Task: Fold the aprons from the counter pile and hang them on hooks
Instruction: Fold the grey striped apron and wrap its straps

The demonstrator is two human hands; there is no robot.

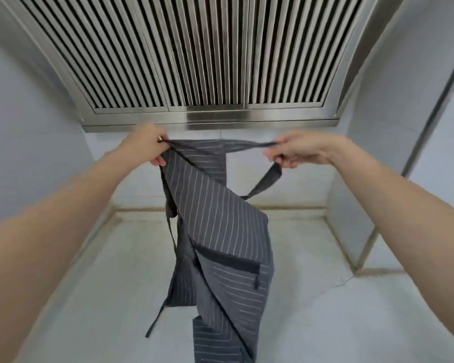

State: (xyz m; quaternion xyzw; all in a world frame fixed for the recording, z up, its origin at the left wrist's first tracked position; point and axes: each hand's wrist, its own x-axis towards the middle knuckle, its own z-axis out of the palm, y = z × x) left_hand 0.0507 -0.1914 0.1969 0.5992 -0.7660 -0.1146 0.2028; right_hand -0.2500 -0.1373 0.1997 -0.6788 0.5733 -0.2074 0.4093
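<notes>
1. Left hand pinches the top corner of a dark grey white-pinstriped cloth apron, fingers curled on the fabric.
2. Right hand grips the dark grey neck strap, fingers curled round it; strap runs taut between the hands.
3. Hands are well apart and level, raised in front. Likely reason: spreading the top edge so the apron hangs free and untwists before folding.
4. Apron body hangs below the left hand, twisted; black-trimmed pocket faces the camera. Thin tie dangles lower left.
5. Lower end of the apron appears to touch the pale grey counter surface below the hands; contact unclear.
6. Ribbed stainless steel vent hood sits just above and beyond both hands, limiting upward room.
7. Open counter either side of the hanging cloth; pale walls close in beyond each forearm. No hooks or pile in view.
</notes>
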